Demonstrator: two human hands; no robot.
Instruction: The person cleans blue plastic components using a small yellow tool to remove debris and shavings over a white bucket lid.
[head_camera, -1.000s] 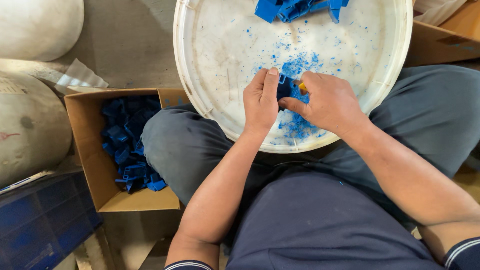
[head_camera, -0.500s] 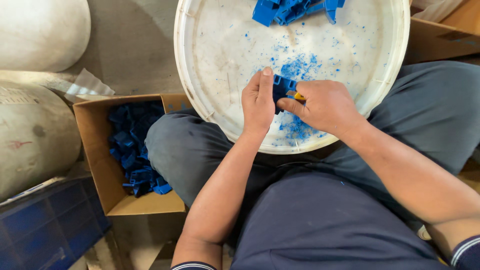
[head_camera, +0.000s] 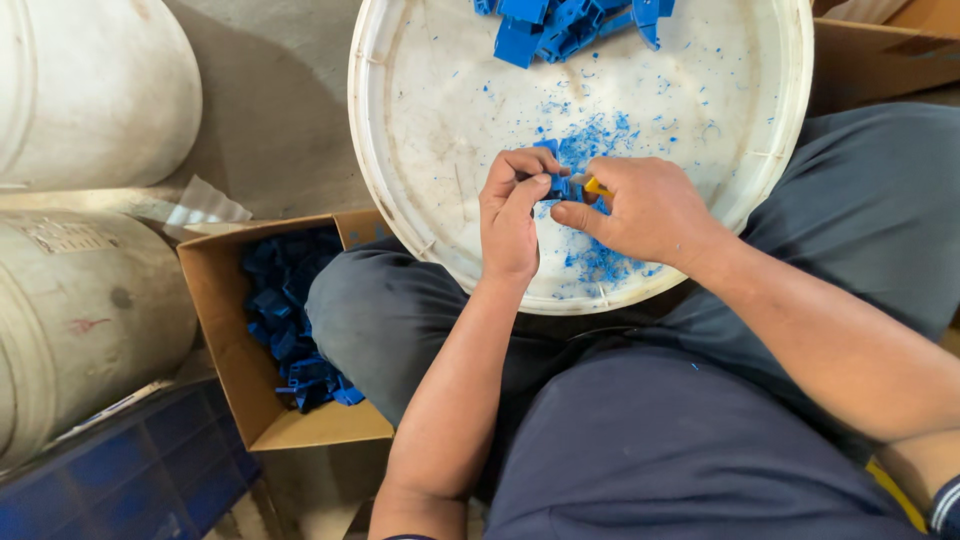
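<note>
A round white tray (head_camera: 420, 130) rests on my lap, dusted with blue shavings (head_camera: 600, 135). Over its near part my left hand (head_camera: 512, 215) pinches a small blue plastic piece (head_camera: 556, 184) between thumb and fingers. My right hand (head_camera: 640, 210) meets it from the right, gripping a small tool with a yellow handle (head_camera: 596, 186) pressed against the piece. A heap of blue plastic pieces (head_camera: 570, 20) lies at the tray's far edge.
An open cardboard box (head_camera: 225, 330) with several blue pieces (head_camera: 290, 320) stands by my left knee. Two large pale drums (head_camera: 80, 90) lie to the left. A blue crate (head_camera: 120, 470) sits bottom left. Another cardboard box (head_camera: 880, 50) is at top right.
Both hands stay together on the blue piece over the tray, with small finger shifts. The view has drifted slightly; the box and drums sit a little differently in frame.
</note>
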